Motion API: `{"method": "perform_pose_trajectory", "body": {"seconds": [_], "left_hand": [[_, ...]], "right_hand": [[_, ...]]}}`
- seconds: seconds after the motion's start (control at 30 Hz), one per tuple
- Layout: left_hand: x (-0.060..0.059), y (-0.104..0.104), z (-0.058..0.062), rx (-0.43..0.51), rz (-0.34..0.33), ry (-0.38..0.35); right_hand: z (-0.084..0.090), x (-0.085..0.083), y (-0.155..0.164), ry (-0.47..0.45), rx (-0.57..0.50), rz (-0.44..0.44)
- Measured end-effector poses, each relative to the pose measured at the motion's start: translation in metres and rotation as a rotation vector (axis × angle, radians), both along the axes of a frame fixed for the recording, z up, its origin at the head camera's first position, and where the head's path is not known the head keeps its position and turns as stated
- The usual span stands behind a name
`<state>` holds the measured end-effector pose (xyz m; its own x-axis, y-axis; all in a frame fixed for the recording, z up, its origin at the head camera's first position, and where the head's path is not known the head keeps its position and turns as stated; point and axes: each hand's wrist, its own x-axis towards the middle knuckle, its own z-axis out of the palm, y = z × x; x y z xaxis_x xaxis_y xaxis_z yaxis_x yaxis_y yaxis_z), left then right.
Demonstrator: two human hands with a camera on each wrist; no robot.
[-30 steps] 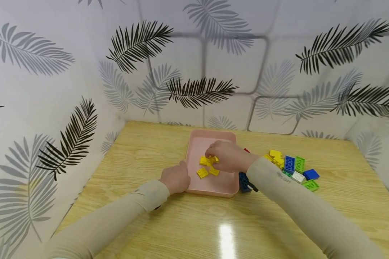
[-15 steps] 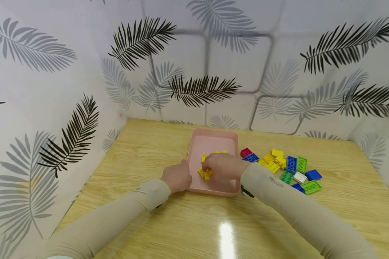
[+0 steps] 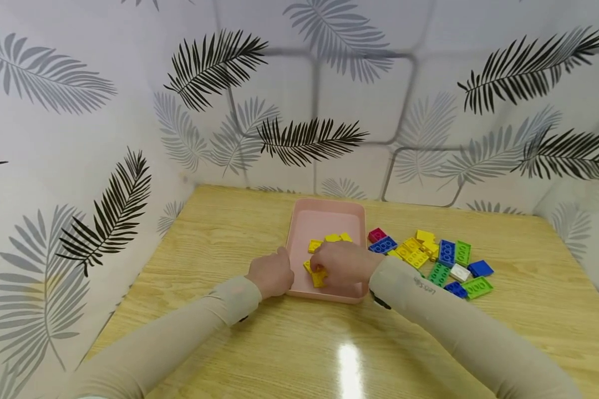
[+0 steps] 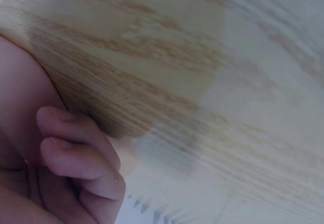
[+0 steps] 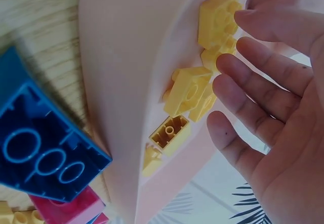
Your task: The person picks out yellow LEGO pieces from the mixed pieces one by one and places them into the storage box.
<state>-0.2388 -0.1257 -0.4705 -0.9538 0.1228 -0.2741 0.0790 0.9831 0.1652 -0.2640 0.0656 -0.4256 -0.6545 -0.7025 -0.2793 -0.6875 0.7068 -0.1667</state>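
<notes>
In the smooth pink tray (image 3: 324,219), the right hand (image 3: 341,263) spreads slack fingers over studded yellow bricks (image 5: 190,90); left hand (image 3: 272,274) seemingly curled, empty.

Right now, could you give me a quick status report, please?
Left hand curled against pink tray rim. Right hand open over yellow bricks in tray. Nothing blocking.

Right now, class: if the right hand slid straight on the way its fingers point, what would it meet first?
Probably the yellow bricks in the pink tray, just beyond the right hand's fingertips; depth is unclear.
</notes>
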Motion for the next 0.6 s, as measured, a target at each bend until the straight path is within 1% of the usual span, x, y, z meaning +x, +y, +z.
{"method": "perform_pose_trajectory", "body": {"seconds": [0.17, 0.27, 0.37, 0.5, 0.6], "left_hand": [[0.001, 0.0, 0.0, 0.008, 0.005, -0.01], [0.002, 0.0, -0.001, 0.004, 0.002, -0.012], [0.003, 0.001, 0.0, -0.004, -0.004, -0.01], [0.002, 0.001, 0.001, -0.01, -0.006, 0.0], [0.001, 0.001, 0.001, -0.013, 0.0, -0.005]], "right_hand": [[0.0, 0.0, 0.009, 0.012, -0.027, -0.012], [0.002, -0.002, 0.02, 0.029, -0.08, -0.004], [0.007, -0.003, 0.036, 0.065, -0.129, 0.004], [0.013, -0.003, 0.06, 0.118, -0.132, -0.023], [0.014, -0.003, 0.078, 0.142, -0.133, -0.045]]}}
